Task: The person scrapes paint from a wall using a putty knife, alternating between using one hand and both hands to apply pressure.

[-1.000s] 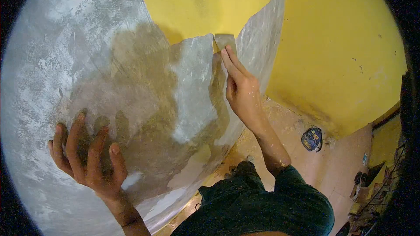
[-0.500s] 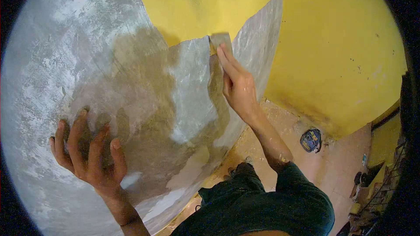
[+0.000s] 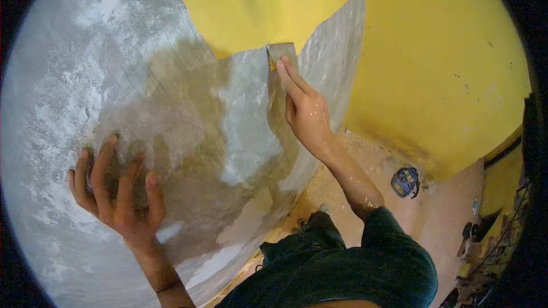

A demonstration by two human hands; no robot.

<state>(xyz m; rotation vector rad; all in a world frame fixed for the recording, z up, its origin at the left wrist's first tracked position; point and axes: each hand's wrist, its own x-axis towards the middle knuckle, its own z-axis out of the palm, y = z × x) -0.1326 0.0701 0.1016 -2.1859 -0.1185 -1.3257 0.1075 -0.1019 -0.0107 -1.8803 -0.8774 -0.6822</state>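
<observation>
We hold the flat scraper [image 3: 278, 50] in our right hand [image 3: 311, 117], two fingers extended on its face; its wide edge lies crosswise beyond these fingertips, where yellow paint [image 3: 245, 17] meets grey coat [image 3: 248, 102]. Our left hand [image 3: 125, 202] is farther away, fingers spread, grasping nothing; its contact we cannot tell.

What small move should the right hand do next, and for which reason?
Probably, the right hand should shift the flat blade slightly left, over the small yellow patch. That patch shows right beside the blade, with grey wall surface to its left and below.
</observation>
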